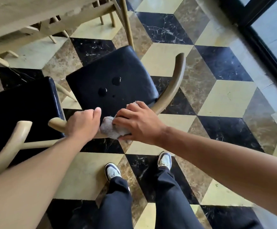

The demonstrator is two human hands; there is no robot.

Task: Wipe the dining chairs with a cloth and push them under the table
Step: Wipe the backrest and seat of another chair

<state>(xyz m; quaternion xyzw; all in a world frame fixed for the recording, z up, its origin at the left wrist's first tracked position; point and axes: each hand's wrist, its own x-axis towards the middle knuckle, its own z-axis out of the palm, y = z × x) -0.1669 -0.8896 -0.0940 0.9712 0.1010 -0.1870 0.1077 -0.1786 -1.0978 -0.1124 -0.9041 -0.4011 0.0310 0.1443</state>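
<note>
Wiping step, centre chair [111,80], backrest rail [172,90].

Left hand [83,124]: clamped round the near-left part of the rail, thumb up by the seat's back edge. Steadying grip.
Right hand [137,123]: fingers spread and curled over the grey cloth [111,129], pressing it onto the rail just beside the left hand. Cloth bunched, not flat.

Seat: black, glossy, with water drops [109,86] sitting unwiped mid-cushion. Chair stands skewed, well clear of the table [35,15]. Second chair [19,109] just to the left, also pulled out.

Risks, judged from this:
- Drops left on seat if wiping stays on the rail. Easy to miss against black upholstery. Probably beads and smears rather than soaks in; needs a flat pass, not a balled cloth.
- Bunched cloth means small contact patch. Likely streaks, missed stretches of the curved rail.
- Hands nearly touching. Cloth sliding left runs into the left thumb; regrip needed to cover that part of the rail.
- Chair angled to the table. Straight push likely catches a leg on the table frame [78,15] or on the neighbouring chair. Square up first.
- Polished marble floor [167,60]: chair probably slides readily; hard shove could bang the backrest into the table edge.
- Feet [113,171] close behind the chair, fine for pushing, poor for reaching the seat front.
</note>
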